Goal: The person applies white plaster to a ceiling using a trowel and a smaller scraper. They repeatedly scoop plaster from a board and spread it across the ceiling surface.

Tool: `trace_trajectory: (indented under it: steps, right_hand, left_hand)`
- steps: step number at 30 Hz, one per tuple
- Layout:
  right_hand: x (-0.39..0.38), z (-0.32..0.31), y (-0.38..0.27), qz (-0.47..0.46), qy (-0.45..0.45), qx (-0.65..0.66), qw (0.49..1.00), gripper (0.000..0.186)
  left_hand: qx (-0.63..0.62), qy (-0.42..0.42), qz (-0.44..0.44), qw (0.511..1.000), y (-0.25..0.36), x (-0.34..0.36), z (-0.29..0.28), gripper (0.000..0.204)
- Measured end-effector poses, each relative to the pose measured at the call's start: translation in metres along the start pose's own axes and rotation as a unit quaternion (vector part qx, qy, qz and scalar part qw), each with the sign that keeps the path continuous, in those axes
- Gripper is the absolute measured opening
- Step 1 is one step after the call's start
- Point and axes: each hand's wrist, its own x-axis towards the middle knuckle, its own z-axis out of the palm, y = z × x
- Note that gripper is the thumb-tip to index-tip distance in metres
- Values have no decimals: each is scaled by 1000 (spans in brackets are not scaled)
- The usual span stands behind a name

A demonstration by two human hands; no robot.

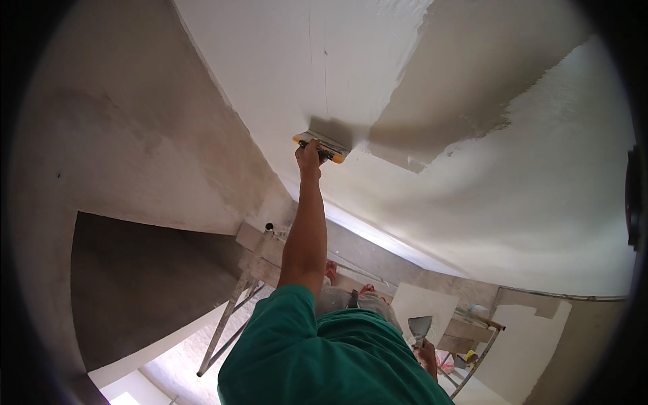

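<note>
Left hand [308, 156] raised at full reach, arm nearly straight, fingers wrapped round the dark grip of a wide blade [324, 146] with yellow ends. Blade sits by the white surface [270, 74], nearer that surface's left edge, where it meets a brownish wall [155, 148], than its right; metal edge appears to lie against the coat, a soft shadow falling just beyond it. Thin dark line runs along the white, above the blade in view. Gray patch [466, 88] to the blade's right, ragged border, white coat on both sides; the patch's lower left corner comes close to the blade. Right hand [425, 354] low, beside the body, grasping a putty knife [419, 327] by its handle, metal end up, broad face in view; finger detail too small to read. Green shirt [337, 351] fills the lower middle, sleeve at the left shoulder. Feet in reddish footwear show past the shirt, partly hidden. Metal frame [226, 331] left of the body, legs slanting; second frame [480, 364] at right, near the putty knife, small items beside it too blurred to name. Dark opening [148, 283] in the wall, lower left.
</note>
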Motion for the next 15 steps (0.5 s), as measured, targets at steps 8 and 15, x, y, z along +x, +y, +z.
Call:
trace_trajectory:
  steps: [8,15]
  right_hand:
    - [23,1,-27,-86,-41,-15,995,15]
    - [72,1,-10,-87,-64,47,993,17]
  left_hand:
    - [-4,-23,129,991,159,-34,73,26]
    - [46,-144,268,952,410,-149,206,23]
